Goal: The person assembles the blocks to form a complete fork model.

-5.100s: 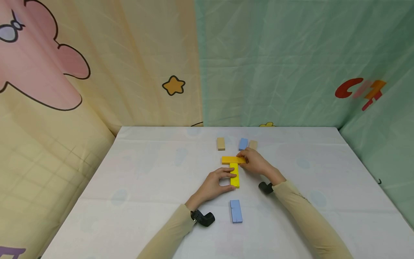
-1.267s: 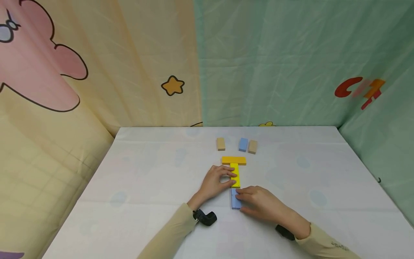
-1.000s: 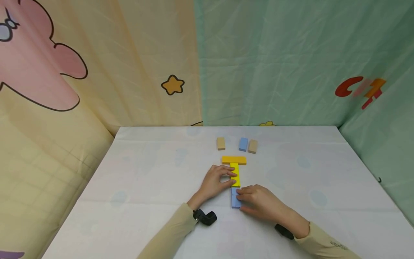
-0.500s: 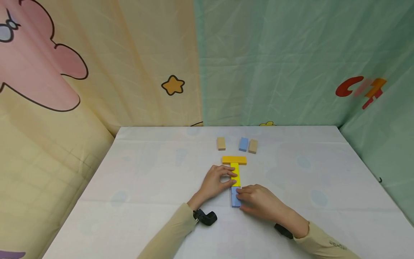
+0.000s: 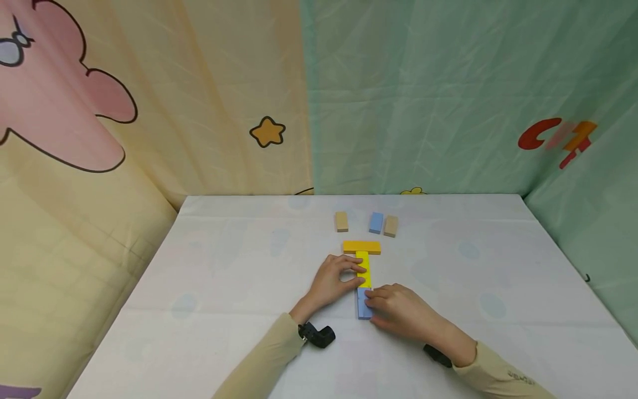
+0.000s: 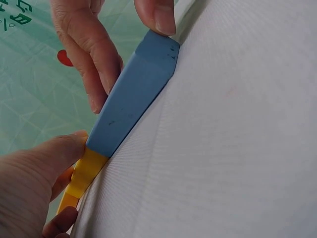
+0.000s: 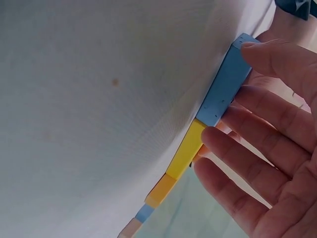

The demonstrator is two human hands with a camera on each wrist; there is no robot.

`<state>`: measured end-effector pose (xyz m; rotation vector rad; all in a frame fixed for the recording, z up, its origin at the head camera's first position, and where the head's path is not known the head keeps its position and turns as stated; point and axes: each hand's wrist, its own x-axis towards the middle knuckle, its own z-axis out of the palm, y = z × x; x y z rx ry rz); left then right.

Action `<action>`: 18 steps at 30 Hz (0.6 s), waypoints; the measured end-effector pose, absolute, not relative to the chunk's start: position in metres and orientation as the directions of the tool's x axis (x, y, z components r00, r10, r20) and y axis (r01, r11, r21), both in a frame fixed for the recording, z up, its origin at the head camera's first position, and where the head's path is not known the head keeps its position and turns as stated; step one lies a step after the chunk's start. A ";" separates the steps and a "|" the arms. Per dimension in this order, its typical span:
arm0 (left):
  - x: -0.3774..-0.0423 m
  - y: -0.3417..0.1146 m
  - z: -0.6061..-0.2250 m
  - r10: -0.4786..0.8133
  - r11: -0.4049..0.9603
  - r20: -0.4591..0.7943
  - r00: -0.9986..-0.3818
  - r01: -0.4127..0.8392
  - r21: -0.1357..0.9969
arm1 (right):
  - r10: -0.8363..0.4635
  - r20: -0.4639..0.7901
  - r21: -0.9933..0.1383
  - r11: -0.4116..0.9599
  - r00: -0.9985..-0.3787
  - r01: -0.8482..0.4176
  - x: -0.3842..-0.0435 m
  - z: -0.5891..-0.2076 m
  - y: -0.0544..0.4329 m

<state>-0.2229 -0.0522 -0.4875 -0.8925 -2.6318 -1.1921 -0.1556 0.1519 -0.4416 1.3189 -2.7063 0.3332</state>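
White table [image 5: 224, 277], 2 yellow blocks [image 5: 361, 247], 2 blue blocks [image 5: 376, 223], 2 tan blocks [image 5: 341, 221]

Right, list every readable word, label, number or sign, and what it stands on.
"C", apparently: red letter on the green fabric curtain.
Dark print on the beige fabric right sleeve: too small to read.
Green marks, curtain, left wrist view: cropped, unreadable.
Near blue rectangular block: dark specks, no readable text.

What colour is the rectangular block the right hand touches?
Blue, dark-specked; the rectangular block shows best in the left wrist view.
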 end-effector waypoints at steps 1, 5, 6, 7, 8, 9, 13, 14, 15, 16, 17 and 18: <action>-0.223 -0.052 -0.488 0.466 0.517 0.334 -0.819 0.558 0.649 | -0.762 0.196 -0.146 0.599 -0.617 -0.787 -0.155 -0.442 0.152; -0.223 -0.052 -0.488 0.465 0.516 0.336 -0.819 0.559 0.649 | -0.761 0.204 -0.149 0.597 -0.615 -0.788 -0.155 -0.443 0.152; -0.223 -0.052 -0.488 0.465 0.516 0.337 -0.819 0.559 0.649 | -0.762 0.207 -0.149 0.595 -0.613 -0.790 -0.154 -0.443 0.152; -0.223 -0.052 -0.488 0.464 0.515 0.338 -0.819 0.560 0.649 | -0.762 0.211 -0.149 0.594 -0.612 -0.791 -0.154 -0.443 0.152; -0.223 -0.052 -0.488 0.464 0.515 0.338 -0.819 0.560 0.649 | -0.763 0.214 -0.149 0.592 -0.610 -0.792 -0.154 -0.443 0.152; -0.223 -0.052 -0.489 0.465 0.516 0.337 -0.819 0.560 0.649 | -0.763 0.212 -0.149 0.593 -0.611 -0.791 -0.154 -0.443 0.152; -0.223 -0.052 -0.488 0.464 0.516 0.338 -0.819 0.560 0.648 | -0.764 0.209 -0.151 0.592 -0.610 -0.792 -0.155 -0.443 0.153; -0.223 -0.052 -0.488 0.465 0.517 0.338 -0.818 0.561 0.647 | -0.765 0.209 -0.151 0.590 -0.610 -0.793 -0.155 -0.443 0.153; -0.224 -0.052 -0.488 0.465 0.517 0.338 -0.818 0.561 0.646 | -0.765 0.209 -0.153 0.590 -0.609 -0.793 -0.155 -0.443 0.153; -0.224 -0.052 -0.488 0.464 0.518 0.339 -0.818 0.561 0.646 | -0.766 0.212 -0.154 0.587 -0.607 -0.795 -0.155 -0.443 0.153; -0.224 -0.052 -0.489 0.464 0.519 0.339 -0.818 0.561 0.645 | -0.767 0.213 -0.155 0.585 -0.605 -0.796 -0.155 -0.443 0.152; -0.224 -0.052 -0.489 0.465 0.520 0.338 -0.819 0.561 0.644 | -0.767 0.214 -0.156 0.585 -0.605 -0.796 -0.155 -0.442 0.152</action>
